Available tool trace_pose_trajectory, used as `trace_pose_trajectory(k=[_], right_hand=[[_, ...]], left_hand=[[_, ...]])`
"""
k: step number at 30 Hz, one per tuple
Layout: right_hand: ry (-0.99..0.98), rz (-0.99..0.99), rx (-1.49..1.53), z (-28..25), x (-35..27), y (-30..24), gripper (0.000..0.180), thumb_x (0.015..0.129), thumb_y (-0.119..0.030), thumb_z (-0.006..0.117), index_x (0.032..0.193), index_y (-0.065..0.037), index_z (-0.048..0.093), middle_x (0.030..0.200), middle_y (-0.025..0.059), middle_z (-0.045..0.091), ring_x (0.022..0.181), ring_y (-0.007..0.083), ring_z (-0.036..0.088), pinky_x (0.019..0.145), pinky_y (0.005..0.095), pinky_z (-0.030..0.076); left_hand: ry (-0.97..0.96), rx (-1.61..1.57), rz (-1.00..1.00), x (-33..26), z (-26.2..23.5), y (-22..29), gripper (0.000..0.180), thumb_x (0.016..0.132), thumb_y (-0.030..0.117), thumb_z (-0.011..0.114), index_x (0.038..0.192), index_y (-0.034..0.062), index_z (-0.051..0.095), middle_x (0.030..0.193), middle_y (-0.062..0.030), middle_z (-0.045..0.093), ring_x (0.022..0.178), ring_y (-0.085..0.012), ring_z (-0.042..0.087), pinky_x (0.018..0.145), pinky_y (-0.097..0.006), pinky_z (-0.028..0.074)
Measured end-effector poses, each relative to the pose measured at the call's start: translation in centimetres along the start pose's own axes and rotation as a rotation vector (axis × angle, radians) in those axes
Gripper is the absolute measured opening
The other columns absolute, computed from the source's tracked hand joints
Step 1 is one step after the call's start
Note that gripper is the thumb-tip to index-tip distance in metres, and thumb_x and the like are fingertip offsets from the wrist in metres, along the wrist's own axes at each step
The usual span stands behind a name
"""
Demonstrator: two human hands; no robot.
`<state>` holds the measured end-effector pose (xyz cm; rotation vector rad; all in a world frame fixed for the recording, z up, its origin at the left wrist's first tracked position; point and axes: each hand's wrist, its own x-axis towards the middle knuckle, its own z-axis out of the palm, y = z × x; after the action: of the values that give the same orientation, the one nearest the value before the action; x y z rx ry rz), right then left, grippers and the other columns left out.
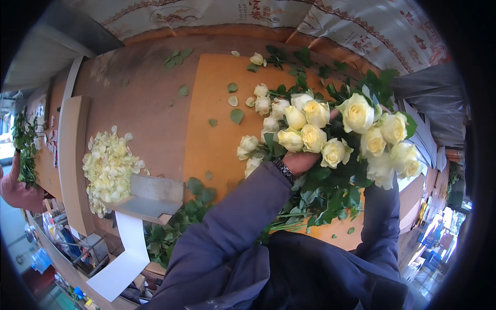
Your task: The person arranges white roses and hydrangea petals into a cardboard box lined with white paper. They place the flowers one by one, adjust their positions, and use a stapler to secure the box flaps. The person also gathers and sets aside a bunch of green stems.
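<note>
My left hand [301, 163], with a patterned band at its wrist, is closed among creamy white roses [313, 138] over the right part of the table. Blooms and leaves cover most of its fingers. To its right, a raised cluster of open white roses [375, 142] hides nearly all of my right hand; only bits of skin show between blooms, and the cluster appears to be held up in it. My right sleeve [381, 214] runs up beneath these flowers. More white roses [262, 105] lie beside and behind the left hand, with green leaves and stems below.
A pile of loose petals [108, 168] lies at left, beside a metal angled piece [155, 195] and a long cardboard box [74, 160]. Cut leaves [201, 191] heap along the near edge. Printed sheeting [206, 15] hangs at the back. Another person's pink sleeve [23, 194] shows far left.
</note>
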<state>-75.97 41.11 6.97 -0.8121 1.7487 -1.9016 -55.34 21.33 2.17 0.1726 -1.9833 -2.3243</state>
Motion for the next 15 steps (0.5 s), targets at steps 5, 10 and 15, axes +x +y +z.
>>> trace_pose_trajectory(k=[5,10,15], right_hand=[[-0.007,-0.009,-0.016,-0.2,-0.8,-0.1,0.049,0.106,-0.022,0.057,0.149,-0.002,0.049,0.154,0.0154,0.052,0.137,0.026,0.055,0.115,0.042,0.049],[-0.014,-0.023,-0.042,-0.6,-1.1,-1.0,0.047,0.106,-0.02,0.058,0.148,-0.002,0.051,0.154,0.0155,0.053,0.136,0.026,0.056,0.114,0.042,0.049],[-0.031,-0.03,-0.101,-0.6,-2.1,-2.2,0.045,0.106,-0.018,0.059,0.147,-0.001,0.053,0.153,0.0155,0.054,0.135,0.026,0.057,0.113,0.0419,0.05]], left_hand=[[-0.071,0.586,0.011,1.9,-0.2,-0.3,0.047,0.106,0.027,0.055,0.149,0.0099,0.053,0.153,-0.0138,0.055,0.141,-0.0321,0.051,0.12,-0.043,0.04],[-0.027,-0.025,0.095,3.0,1.7,-0.8,0.044,0.102,0.026,0.066,0.144,0.015,0.059,0.146,-0.0105,0.061,0.136,-0.0299,0.056,0.117,-0.043,0.044],[0.149,0.044,0.392,2.7,3.9,-1.0,0.041,0.102,0.027,0.065,0.142,0.0158,0.06,0.144,-0.0097,0.061,0.135,-0.0297,0.057,0.116,-0.043,0.045]])
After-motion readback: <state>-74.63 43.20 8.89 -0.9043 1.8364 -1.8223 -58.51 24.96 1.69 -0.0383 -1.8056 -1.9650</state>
